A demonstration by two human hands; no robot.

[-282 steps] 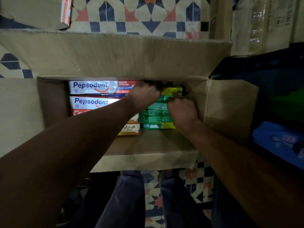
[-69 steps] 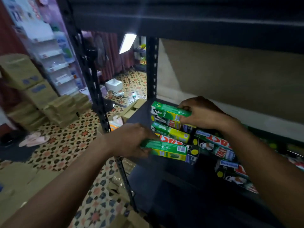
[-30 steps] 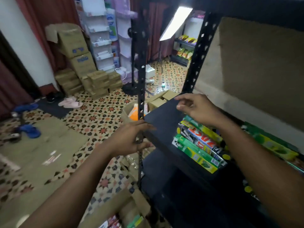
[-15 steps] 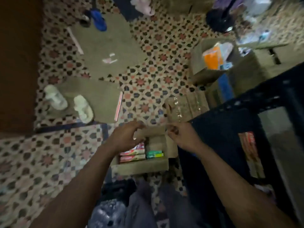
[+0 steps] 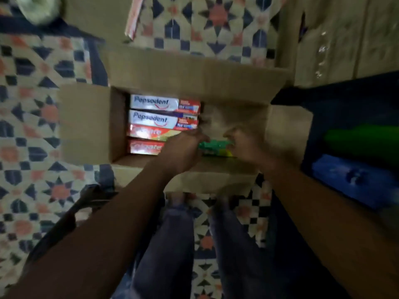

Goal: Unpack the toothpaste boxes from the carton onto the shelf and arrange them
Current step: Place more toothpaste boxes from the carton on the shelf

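Where our two dark blue trouser legs (image 5: 168,244) stand on the star-patterned tiled floor (image 5: 32,130), the open brown cardboard carton (image 5: 86,124) sits just ahead of them with its flaps spread. Both our bare forearms reach down into it. Our left hand (image 5: 183,147) meets the left end of the green toothpaste boxes (image 5: 213,145), which lie in the near right part of the carton. Our right hand (image 5: 244,145) meets their right end. Blur hides the fingers, so we cannot tell whether either hand grips the boxes or only touches them. Left of the green ones, two red toothpaste boxes (image 5: 149,132) lie side by side, the nearer one partly under our left hand. Farther in lie two white-and-red Pepsodent toothpaste boxes (image 5: 154,103). The far right part of the carton shows bare cardboard. Off to the right stands a dark shelf unit (image 5: 323,98) with blurred green and blue shapes on it.
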